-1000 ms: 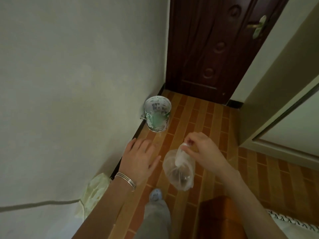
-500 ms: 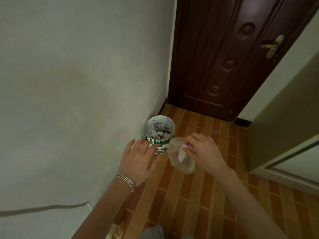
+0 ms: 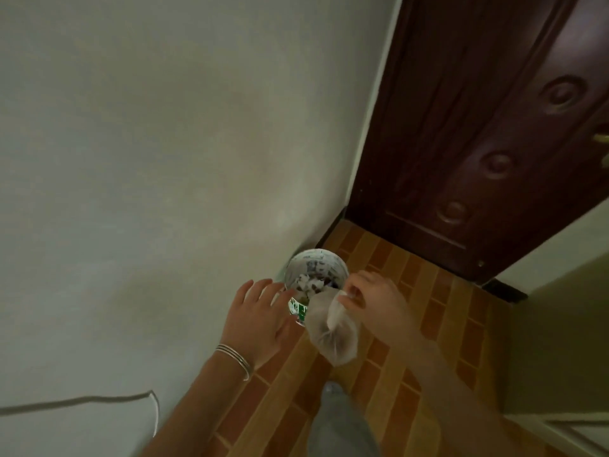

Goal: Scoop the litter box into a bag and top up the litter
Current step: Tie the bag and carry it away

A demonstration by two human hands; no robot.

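My right hand (image 3: pixel 375 301) pinches the twisted neck of a small clear plastic bag (image 3: pixel 334 334) with dark contents at its bottom. The bag hangs just in front of a white and green bin (image 3: pixel 316 262) that stands on the floor against the wall and holds crumpled waste. My left hand (image 3: pixel 260 321) is spread open, fingers apart, beside the bin's near left rim, with thin bangles on the wrist. No litter box is in view.
A pale wall fills the left side, with a grey cable (image 3: pixel 82 402) along it. A dark brown door (image 3: pixel 478 143) closes the corridor beyond the bin. The floor (image 3: pixel 412 291) is orange brick-pattern tile. My trouser leg (image 3: pixel 339 427) shows at the bottom.
I have walked closer to the bin. Both hands have moved forward with the bag, which now hangs right at the bin's near side.
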